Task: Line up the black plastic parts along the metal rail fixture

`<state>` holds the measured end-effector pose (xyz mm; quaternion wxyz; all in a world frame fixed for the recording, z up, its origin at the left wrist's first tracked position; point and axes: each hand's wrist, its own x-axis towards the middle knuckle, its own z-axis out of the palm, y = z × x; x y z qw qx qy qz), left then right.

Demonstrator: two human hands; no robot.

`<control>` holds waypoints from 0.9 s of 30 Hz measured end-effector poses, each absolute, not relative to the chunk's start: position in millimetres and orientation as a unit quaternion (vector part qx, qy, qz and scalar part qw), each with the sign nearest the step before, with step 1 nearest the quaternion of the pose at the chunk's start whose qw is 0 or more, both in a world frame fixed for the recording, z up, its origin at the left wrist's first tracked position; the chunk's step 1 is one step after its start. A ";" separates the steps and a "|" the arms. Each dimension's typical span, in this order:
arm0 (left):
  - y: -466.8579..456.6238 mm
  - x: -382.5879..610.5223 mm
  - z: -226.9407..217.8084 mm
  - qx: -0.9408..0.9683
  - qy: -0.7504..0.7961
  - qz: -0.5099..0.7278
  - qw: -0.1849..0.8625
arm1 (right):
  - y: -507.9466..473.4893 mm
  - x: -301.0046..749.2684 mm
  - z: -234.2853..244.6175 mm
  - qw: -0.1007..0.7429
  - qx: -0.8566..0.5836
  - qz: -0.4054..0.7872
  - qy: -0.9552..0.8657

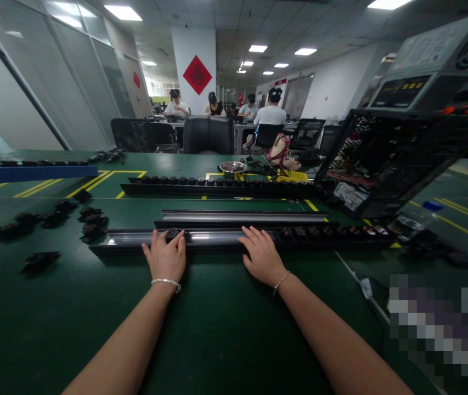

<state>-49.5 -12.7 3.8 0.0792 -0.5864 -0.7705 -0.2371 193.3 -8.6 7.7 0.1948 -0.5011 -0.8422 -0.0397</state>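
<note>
A long black rail (217, 239) with a shiny metal channel lies across the green table in front of me. My left hand (165, 257) rests on its near edge, fingers curled around a small black socket module (173, 234) sitting in the channel. My right hand (262, 255) lies on the rail to the right, fingers bent over its edge, with nothing visible in them. Several black modules (328, 231) fill the rail's right part. A second rail (242, 218) lies just behind, and a third rail (217, 186) full of modules lies farther back.
Loose black modules (52, 219) lie scattered at the left. A blue bar (32, 173) sits at the far left. An open computer case (385, 159) stands at the right, a metal bowl (232, 167) behind. Several people sit at desks in the background.
</note>
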 end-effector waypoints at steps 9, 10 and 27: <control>-10.7 -53.8 3.1 -0.568 -0.783 -0.236 0.090 | -7.9 192.9 8.1 0.197 -0.501 -0.037 -0.842; -10.6 -54.1 3.1 -0.568 -0.783 -0.237 0.092 | -7.8 193.0 8.2 0.197 -0.501 -0.037 -0.842; -6.7 -65.9 3.0 -0.549 -0.791 -0.252 0.097 | -7.2 194.4 7.5 0.202 -0.500 -0.035 -0.841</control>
